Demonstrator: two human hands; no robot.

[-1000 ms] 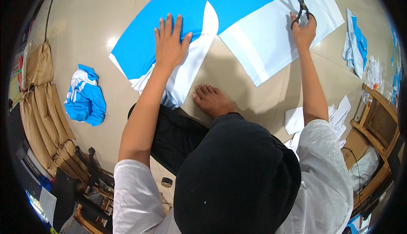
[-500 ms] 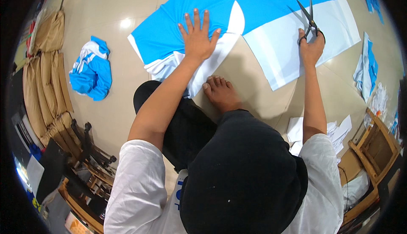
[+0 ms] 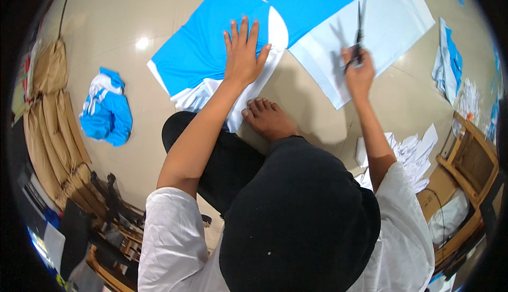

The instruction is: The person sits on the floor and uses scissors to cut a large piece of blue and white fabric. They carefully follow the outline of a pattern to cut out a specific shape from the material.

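Observation:
My left hand [image 3: 243,54] lies flat with fingers spread on a blue cloth piece with white edging [image 3: 190,46], pressing folds into it. White cloth bunches below that palm, beside my bare foot [image 3: 270,118]. My right hand [image 3: 360,72] is wrapped round the handles of black scissors [image 3: 359,33]. Their blades point away from me and look nearly closed, above a larger fabric sheet, blue [image 3: 312,1] with a pale panel [image 3: 381,27]. The two cloth pieces meet near the middle, where a curved white edge shows.
A crumpled blue and white cloth [image 3: 108,109] lies on the tiled floor at left. Brown wrapped bundles [image 3: 50,128] line the left side. White scraps [image 3: 410,154] and a wooden frame [image 3: 471,160] are at right, with another blue and white piece [image 3: 447,62] farther off.
My right hand has moved left and slightly nearer with the scissors, whose blades went from spread to nearly together. My left hand stays flat on the cloth. The whole view has shifted slightly.

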